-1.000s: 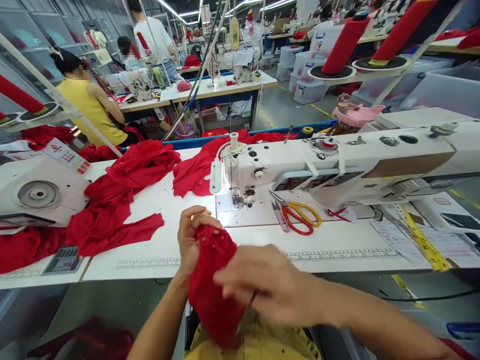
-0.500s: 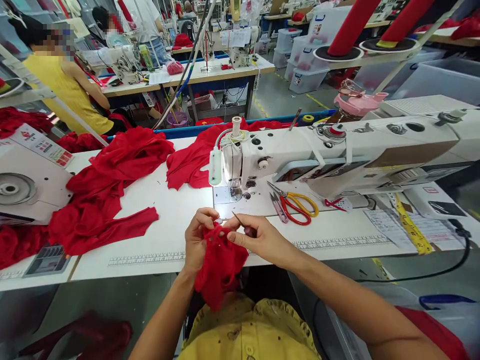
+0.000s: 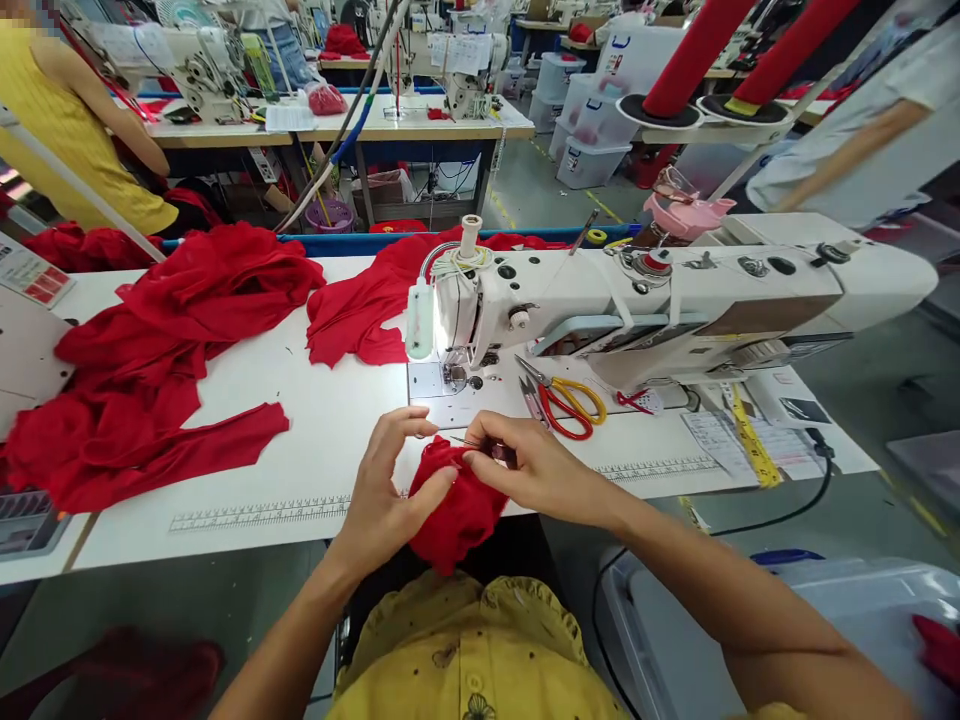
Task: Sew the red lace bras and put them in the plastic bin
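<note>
A bunched piece of red fabric hangs at the table's front edge, before the sewing machine. My right hand pinches its upper edge and also keeps a thin pointed metal tool with a dark handle in its fingers. The tool's tip points left, over the fabric; its exact kind I cannot make out. On the fabric's left side is my left hand, open, thumb and fingers spread, with the thumb over the cloth. Red-and-yellow-handled scissors and small thread snips lie just beyond my right hand.
Red fabric is heaped on the table's left, with another piece behind the needle area. Ruler markings run along the front edge. A yellow measuring tape and papers lie right. A person in yellow sits at far left.
My left hand has let go of the fabric and opened to its left. My right hand still grips fabric and tool. A person in a light top has come into view at far right.
</note>
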A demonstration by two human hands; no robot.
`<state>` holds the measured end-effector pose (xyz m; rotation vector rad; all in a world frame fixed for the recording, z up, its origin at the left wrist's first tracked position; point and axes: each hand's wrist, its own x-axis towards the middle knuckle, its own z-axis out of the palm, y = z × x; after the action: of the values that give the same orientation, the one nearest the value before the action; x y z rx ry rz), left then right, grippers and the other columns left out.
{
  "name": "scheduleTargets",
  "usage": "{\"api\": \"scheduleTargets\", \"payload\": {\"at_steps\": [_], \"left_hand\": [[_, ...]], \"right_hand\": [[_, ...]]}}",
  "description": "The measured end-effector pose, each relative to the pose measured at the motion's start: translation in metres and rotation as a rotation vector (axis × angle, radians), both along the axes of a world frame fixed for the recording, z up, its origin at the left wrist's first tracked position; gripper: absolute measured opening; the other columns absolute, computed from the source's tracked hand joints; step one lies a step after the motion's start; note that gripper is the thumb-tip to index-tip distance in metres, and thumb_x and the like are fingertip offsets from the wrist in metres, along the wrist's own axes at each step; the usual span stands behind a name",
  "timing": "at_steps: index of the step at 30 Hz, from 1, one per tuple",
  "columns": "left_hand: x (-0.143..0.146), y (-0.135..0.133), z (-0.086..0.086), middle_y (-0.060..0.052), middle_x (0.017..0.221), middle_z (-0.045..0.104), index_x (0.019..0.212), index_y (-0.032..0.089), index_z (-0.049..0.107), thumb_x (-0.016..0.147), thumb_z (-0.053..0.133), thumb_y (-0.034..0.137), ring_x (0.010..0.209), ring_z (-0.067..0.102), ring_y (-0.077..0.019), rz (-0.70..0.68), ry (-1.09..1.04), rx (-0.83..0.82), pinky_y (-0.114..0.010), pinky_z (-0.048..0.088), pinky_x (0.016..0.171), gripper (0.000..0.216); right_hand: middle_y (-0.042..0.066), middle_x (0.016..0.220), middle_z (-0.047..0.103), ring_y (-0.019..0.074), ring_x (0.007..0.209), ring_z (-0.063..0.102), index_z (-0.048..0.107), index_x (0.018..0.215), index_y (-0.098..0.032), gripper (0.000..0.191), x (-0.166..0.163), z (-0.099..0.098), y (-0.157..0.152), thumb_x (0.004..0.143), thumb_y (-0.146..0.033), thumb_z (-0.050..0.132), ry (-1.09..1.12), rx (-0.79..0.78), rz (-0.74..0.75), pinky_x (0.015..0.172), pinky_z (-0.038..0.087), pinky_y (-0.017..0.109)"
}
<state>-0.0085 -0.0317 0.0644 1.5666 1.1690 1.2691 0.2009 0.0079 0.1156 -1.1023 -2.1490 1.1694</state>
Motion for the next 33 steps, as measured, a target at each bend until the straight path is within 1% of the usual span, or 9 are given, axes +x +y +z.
{"api": "scheduleTargets", "payload": {"at_steps": [2,4,9,13,16,19,22,28,33], "left_hand": [[0.005,-0.001,0.005,-0.007,0.122,0.059,0.099,0.024,0.063,0.088,0.063,0.018,0.122,0.055,-0.0239,-0.018,0.14,-0.009,-0.04,0.044,0.106,0.012],[0.008,-0.001,0.006,-0.005,0.109,0.063,0.095,0.023,0.061,0.09,0.059,0.018,0.109,0.06,-0.0214,-0.108,0.123,-0.078,-0.036,0.048,0.098,0.007],[0.018,-0.006,-0.004,-0.005,0.106,0.066,0.107,0.023,0.061,0.086,0.068,0.023,0.104,0.063,-0.021,-0.123,-0.063,-0.197,-0.035,0.049,0.096,0.022],[0.018,-0.007,-0.006,-0.004,0.092,0.066,0.089,0.02,0.066,0.086,0.068,0.025,0.089,0.061,-0.0187,-0.227,-0.18,-0.28,-0.029,0.049,0.082,0.006],[0.013,-0.006,-0.003,-0.005,0.09,0.064,0.08,0.019,0.063,0.084,0.07,0.024,0.086,0.06,-0.0178,-0.301,-0.348,-0.298,-0.027,0.049,0.076,0.01],[0.013,-0.009,-0.002,-0.005,0.091,0.066,0.096,0.02,0.066,0.086,0.068,0.032,0.08,0.061,-0.0167,-0.385,-0.527,-0.384,-0.024,0.049,0.069,0.016],[0.022,-0.014,-0.003,-0.007,0.102,0.069,0.113,0.021,0.067,0.083,0.074,0.041,0.088,0.064,-0.0189,-0.354,-0.568,-0.417,-0.026,0.053,0.074,0.037],[0.033,-0.02,-0.007,-0.003,0.078,0.067,0.093,0.019,0.068,0.085,0.073,0.046,0.061,0.06,-0.0137,-0.287,-0.527,-0.578,-0.023,0.049,0.054,0.03],[0.019,-0.023,-0.012,-0.002,0.079,0.067,0.091,0.019,0.064,0.091,0.065,0.048,0.064,0.06,-0.0146,-0.27,-0.364,-0.485,-0.024,0.049,0.056,0.029]], "right_hand": [[-0.006,0.069,0.052,0.0083,0.061,0.044,0.053,0.082,-0.02,0.008,0.002,0.004,0.0,0.09,-0.02,0.055,-0.03,0.022,0.019,0.059,0.032,0.023],[-0.007,0.068,0.051,0.0078,0.06,0.044,0.053,0.082,-0.02,0.008,0.004,0.006,0.0,0.09,-0.019,0.055,-0.048,0.015,0.043,0.057,0.032,0.022],[-0.007,0.066,0.05,0.008,0.059,0.044,0.053,0.082,-0.02,0.008,0.013,0.013,0.0,0.09,-0.021,0.056,-0.088,0.007,0.052,0.056,0.033,0.022],[-0.005,0.068,0.053,0.0088,0.06,0.044,0.056,0.082,-0.02,0.007,0.02,0.023,-0.001,0.089,-0.02,0.057,-0.123,0.043,0.08,0.058,0.034,0.023],[-0.004,0.069,0.055,0.009,0.061,0.045,0.059,0.084,-0.019,0.006,0.024,0.029,-0.004,0.09,-0.022,0.057,-0.125,-0.011,0.084,0.058,0.035,0.023],[-0.005,0.065,0.053,0.0084,0.058,0.043,0.06,0.083,-0.019,0.007,0.024,0.029,-0.008,0.089,-0.023,0.058,-0.105,-0.106,0.033,0.054,0.033,0.022],[-0.007,0.062,0.049,0.0078,0.056,0.041,0.059,0.082,-0.019,0.006,0.022,0.024,-0.011,0.088,-0.023,0.059,-0.095,-0.175,-0.016,0.051,0.032,0.022],[-0.006,0.065,0.048,0.0077,0.057,0.04,0.059,0.082,-0.018,0.012,0.023,0.016,-0.009,0.087,-0.028,0.062,-0.041,-0.299,0.019,0.051,0.032,0.021],[-0.003,0.07,0.056,0.009,0.061,0.043,0.068,0.091,-0.015,0.019,0.014,-0.001,-0.007,0.087,-0.033,0.064,-0.031,-0.368,0.044,0.054,0.035,0.022]]}}
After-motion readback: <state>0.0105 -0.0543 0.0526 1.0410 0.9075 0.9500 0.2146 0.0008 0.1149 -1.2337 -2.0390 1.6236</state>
